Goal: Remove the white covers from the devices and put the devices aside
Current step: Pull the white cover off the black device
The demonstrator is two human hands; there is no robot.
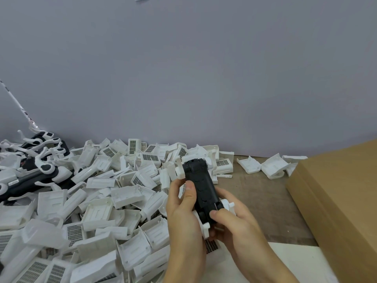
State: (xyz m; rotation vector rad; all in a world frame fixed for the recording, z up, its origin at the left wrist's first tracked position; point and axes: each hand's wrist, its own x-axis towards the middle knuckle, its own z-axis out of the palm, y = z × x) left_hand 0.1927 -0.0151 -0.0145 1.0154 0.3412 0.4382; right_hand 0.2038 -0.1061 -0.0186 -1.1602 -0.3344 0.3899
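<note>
Both hands hold one black device [201, 187] above the brown surface [259, 193], just in front of the grey wall [183, 68]. The left hand [183, 213] grips the device's left side, its thumb lying flat on the black top face and its fingers curled underneath. The right hand [234, 219] grips the near end, thumb pressed on the lower right corner of the black body, fingers wrapped below. White plastic parts stick out at the device's far end and near end; whether a white cover sits on its underside cannot be told. To the left, a large heap of loose white covers [98, 201] with dark grille patches spreads over the surface. At the far left lies a pile of black-and-white devices [38, 166]. A few more white covers [265, 165] lie apart by the wall. A cardboard box [336, 201] stands at the right.
</note>
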